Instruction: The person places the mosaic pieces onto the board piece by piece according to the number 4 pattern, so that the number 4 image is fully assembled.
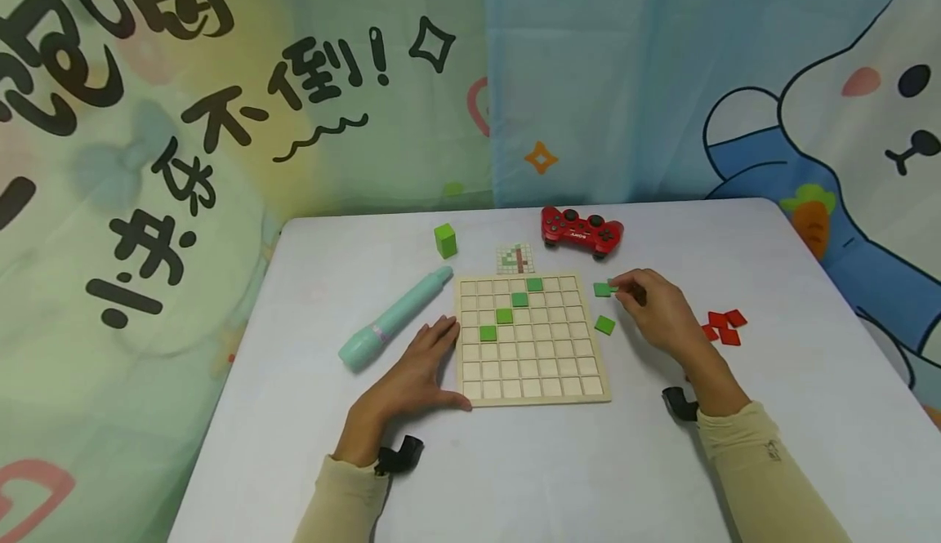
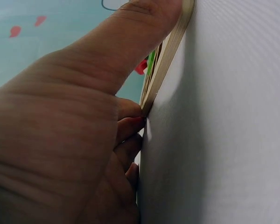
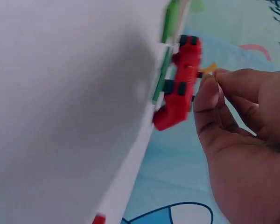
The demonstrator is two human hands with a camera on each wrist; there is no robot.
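Step in hand, as I read it: picking up the next green tile for the diagonal on the wooden grid board (image 1: 532,339).

- Right hand (image 1: 657,310): fingers curled, tips pinching a green tile (image 1: 603,289) that lies on the table (image 1: 515,478) just right of the board's top-right corner. Can't tell if the tile is lifted or still flat on the surface. The right wrist view is blurred; the fingertips (image 3: 210,88) close together there, tile not clear.
- Left hand (image 1: 419,371): flat on the table, fingers straight, pressed against the board's left edge; thumb (image 2: 144,28) lies along the rim, bracing it.
- Board: four green tiles in a diagonal from upper middle to lower left, the lowest one (image 1: 488,332) in the second column.
- Spare green tile (image 1: 604,325) on the table, right of the board, near the right hand.
- Pattern card (image 1: 515,259) just behind the board.

Next move, my judgement: lift clear, carry over the rim, drop squarely into the next cell down-left on the diagonal, checked against the card. Left hand needs to hold the board so it doesn't slide.

Also there: red tiles (image 1: 724,327), red gamepad (image 1: 581,231), green block (image 1: 444,240), teal pen-like tool (image 1: 397,316).
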